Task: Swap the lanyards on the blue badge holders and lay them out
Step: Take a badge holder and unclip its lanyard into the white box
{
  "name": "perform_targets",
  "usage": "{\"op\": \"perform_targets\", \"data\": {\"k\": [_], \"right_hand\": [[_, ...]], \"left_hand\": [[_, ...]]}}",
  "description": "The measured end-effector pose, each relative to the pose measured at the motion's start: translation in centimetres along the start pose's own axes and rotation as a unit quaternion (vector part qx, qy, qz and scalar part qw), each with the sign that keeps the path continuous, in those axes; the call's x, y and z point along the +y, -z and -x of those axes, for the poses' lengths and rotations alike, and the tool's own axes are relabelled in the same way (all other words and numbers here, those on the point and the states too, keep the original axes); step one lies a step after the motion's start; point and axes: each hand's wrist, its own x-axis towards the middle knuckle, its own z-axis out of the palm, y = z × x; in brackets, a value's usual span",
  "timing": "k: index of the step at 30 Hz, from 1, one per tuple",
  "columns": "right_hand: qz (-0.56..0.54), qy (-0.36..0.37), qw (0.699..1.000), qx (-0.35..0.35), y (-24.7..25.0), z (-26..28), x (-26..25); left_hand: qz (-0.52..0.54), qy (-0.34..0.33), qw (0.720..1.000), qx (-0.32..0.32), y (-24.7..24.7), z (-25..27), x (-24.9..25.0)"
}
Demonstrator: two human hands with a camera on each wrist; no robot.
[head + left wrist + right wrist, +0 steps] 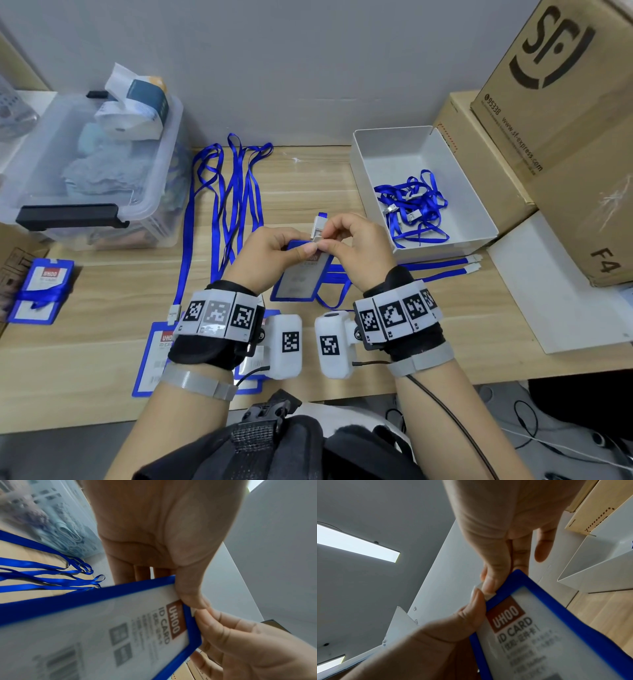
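A blue badge holder with a UHOO ID card is lifted off the wooden table at centre. My left hand grips its top edge, thumb on the front. My right hand pinches a white lanyard clip at the holder's top slot; the right wrist view shows the thumb and a finger on the clip. A blue strap trails under the holder toward the right. The holder fills both wrist views.
Several blue lanyards lie stretched out behind my hands, with badge holders at the front left. Another holder wrapped in its strap sits far left. A white tray holds tangled lanyards. A clear bin and cardboard boxes flank the table.
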Motion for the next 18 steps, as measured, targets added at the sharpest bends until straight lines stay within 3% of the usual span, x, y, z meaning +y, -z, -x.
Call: {"op": "perform_targets", "data": {"k": [6, 10, 18], "right_hand": [[0.003, 0.033, 0.999, 0.020, 0.08, 0.05, -0.07], [0.004, 0.050, 0.999, 0.011, -0.21, 0.40, 0.10], [-0.130, -0.014, 0.991, -0.023, 0.26, 0.32, -0.28]], "left_hand": [[0.098, 0.038, 0.994, 0.012, -0.27, 0.32, 0.64], [0.106, 0.047, 0.993, 0.032, -0.14, 0.35, 0.81], [0.083, 0.041, 0.996, 0.005, -0.12, 0.41, 0.63]]}}
